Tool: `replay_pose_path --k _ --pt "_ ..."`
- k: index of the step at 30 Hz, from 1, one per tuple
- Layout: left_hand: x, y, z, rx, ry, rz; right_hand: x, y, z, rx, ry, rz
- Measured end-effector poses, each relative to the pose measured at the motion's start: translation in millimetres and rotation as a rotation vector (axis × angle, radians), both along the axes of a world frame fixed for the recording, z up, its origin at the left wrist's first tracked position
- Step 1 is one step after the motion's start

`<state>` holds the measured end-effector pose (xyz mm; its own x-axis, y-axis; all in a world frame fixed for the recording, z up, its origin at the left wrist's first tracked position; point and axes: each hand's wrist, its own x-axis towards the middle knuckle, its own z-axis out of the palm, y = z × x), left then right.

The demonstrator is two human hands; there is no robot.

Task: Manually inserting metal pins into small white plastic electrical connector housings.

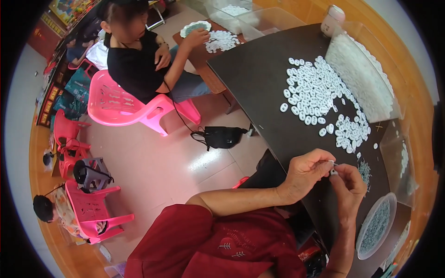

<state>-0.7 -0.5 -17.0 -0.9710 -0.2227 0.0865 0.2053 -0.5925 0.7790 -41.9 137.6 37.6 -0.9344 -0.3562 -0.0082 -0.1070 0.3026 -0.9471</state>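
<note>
From my remote seat I see the bare left hand [300, 175], thumb and forefinger pinched on a small white plastic piece [331, 162]. The bare right hand [351, 181] meets it from the right, fingers drawn narrow, tips at the piece; I cannot tell whether they grip anything of their own. The piece lies between the two sets of fingertips, about equally near both. Fingers cover most of it, so I cannot make out its long axis.

Right of the right wrist stands an oval translucent plastic tub [393, 200] of thin grey pins. Loose thin grey pins [365, 171] lie just beyond the right fingers. Farther from both hands, a small cluster of white pieces [351, 133], then a broad spread of white oval pieces [309, 90], cover the dark brown table [259, 83]. Far beyond the left hand, a co-worker in black [134, 69] sits, head cut off above.
</note>
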Motion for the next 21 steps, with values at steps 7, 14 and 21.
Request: replay_pose_path --k 7,14,21 --pt "-1 0 10 0.157 -0.027 -0.083 9 -8 17 -0.213 -0.076 -0.061" --pt "6 -1 16 0.156 -0.017 -0.116 8 3 10 -0.117 0.225 0.040" --pt "9 -6 20 0.163 -0.022 -0.113 12 1 16 -0.079 0.136 -0.015"
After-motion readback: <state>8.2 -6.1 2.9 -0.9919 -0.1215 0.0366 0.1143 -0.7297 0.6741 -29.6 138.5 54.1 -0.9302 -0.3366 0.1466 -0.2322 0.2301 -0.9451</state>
